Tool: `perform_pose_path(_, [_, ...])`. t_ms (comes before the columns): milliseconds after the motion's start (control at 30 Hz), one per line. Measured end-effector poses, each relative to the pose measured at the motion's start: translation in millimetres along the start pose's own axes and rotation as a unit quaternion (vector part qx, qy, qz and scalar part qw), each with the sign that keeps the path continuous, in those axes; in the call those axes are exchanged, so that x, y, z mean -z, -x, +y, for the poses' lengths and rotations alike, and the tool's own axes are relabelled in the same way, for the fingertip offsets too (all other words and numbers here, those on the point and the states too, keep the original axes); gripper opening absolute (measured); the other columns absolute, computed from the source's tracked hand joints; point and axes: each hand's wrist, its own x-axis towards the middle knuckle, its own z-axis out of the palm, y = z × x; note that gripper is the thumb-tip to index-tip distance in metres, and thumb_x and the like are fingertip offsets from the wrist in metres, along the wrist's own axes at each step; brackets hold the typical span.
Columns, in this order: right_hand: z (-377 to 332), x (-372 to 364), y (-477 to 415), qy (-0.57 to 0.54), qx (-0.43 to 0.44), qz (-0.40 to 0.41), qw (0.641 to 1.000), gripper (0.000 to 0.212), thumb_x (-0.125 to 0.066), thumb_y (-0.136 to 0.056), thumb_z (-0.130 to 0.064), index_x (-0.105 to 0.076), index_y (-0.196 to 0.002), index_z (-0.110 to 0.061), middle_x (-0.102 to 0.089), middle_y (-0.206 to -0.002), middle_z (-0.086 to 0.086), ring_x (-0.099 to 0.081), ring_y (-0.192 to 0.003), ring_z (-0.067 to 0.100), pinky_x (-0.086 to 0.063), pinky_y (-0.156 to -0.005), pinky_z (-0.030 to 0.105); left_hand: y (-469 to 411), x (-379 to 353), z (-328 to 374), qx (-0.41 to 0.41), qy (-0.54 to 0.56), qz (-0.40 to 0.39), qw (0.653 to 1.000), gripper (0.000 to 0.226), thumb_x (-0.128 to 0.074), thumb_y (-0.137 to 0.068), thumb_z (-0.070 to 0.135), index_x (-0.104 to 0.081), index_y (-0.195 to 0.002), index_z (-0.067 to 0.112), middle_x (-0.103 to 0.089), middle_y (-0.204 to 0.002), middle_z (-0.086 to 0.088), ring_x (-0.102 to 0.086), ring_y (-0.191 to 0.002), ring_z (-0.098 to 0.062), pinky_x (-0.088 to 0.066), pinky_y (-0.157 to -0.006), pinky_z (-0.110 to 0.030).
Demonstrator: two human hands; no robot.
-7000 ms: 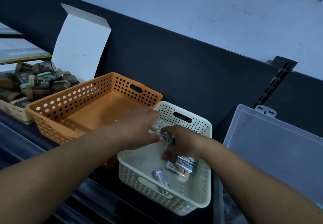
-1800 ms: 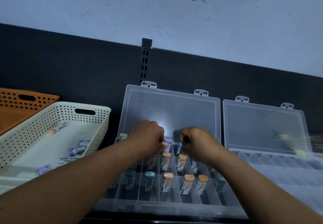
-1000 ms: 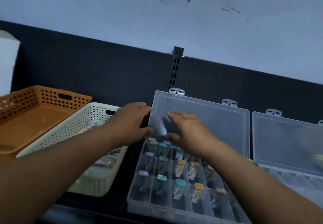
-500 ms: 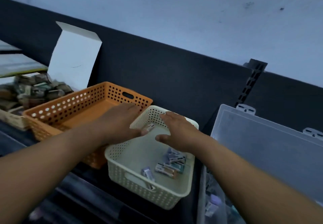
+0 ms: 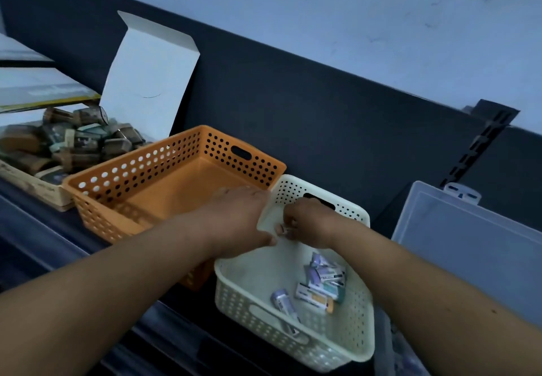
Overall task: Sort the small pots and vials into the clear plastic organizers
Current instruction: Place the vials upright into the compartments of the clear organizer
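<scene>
Since half a second ago your right hand [image 5: 311, 223] has curled up from flat and now pinches a small vial [image 5: 282, 229] at its fingertips, over the far half of the white basket [image 5: 243, 296]. Your left hand [image 5: 234, 220] has slid right. It lies with fingers straight and together across that basket's left rim, thumb close to the vial; you cannot tell whether it touches.

Nearest you, the worktop [image 5: 44, 243] is dark and dimly lit. On it stands the white basket, set at an angle. The loose vials [image 5: 322, 280] lie on their sides in its near right part. They are short tubes with white printed labels and lilac or teal ends, and one lilac vial [image 5: 283, 302] lies apart by the near wall. The left of the basket floor is bare.

The orange basket [image 5: 146, 170] sits against the white one on the left, its floor bare. Farther left, a cardboard box [image 5: 38, 191] holds heaped brown pots [image 5: 79, 141], its white flap [image 5: 149, 73] standing up. To the right, the clear organizer lid [image 5: 469, 243] stands open just beside the white basket. A dark back panel [image 5: 322, 112] with a slotted rail [image 5: 481, 144] closes the far edge, with a pale wall [image 5: 352, 9] above it.
</scene>
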Motion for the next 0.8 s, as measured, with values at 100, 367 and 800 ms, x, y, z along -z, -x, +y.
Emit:
perform_pose_path(100, [10.3, -0.4, 16.7, -0.051, -0.003, -0.012, 0.999, 0.021, -0.064, -0.089, -0.038, -0.053, -0.09, -0.02, -0.055, -0.09, -0.004, -0.051, -0.084, 0.019, -0.042, -0.069, 0.032, 0.8, 0.8, 2.8, 0.006, 0.003, 0.0, 1.0, 0.085, -0.059, -0.083, 0.059, -0.02, -0.151, 0.025, -0.032, -0.153, 0.006, -0.029, -0.139, -0.016, -0.022, -0.112, -0.036])
perform_pose_path(367, [20.9, 18.7, 82.6, -0.087, -0.007, -0.083, 0.993, 0.022, -0.076, -0.078, -0.024, -0.057, -0.089, -0.028, -0.059, -0.087, -0.011, -0.054, -0.078, 0.011, -0.045, -0.065, 0.028, 1.6, -1.0, 0.9, 0.018, 0.044, -0.007, 0.999, 0.085, -0.063, -0.079, 0.059, -0.025, -0.149, 0.029, -0.04, -0.148, 0.009, -0.039, -0.132, -0.015, -0.032, -0.11, -0.037])
perform_pose_path(800, [11.1, 5.6, 87.7, -0.044, 0.008, -0.055, 0.997, 0.022, -0.068, -0.08, -0.018, -0.05, -0.089, -0.027, -0.053, -0.089, -0.009, -0.052, -0.084, 0.017, -0.042, -0.065, 0.029, 8.7, 8.3, 12.5, -0.024, -0.079, 0.066, 0.994, 0.073, -0.055, -0.086, 0.057, -0.027, -0.148, 0.029, -0.033, -0.151, 0.009, -0.023, -0.141, -0.014, -0.016, -0.117, -0.035])
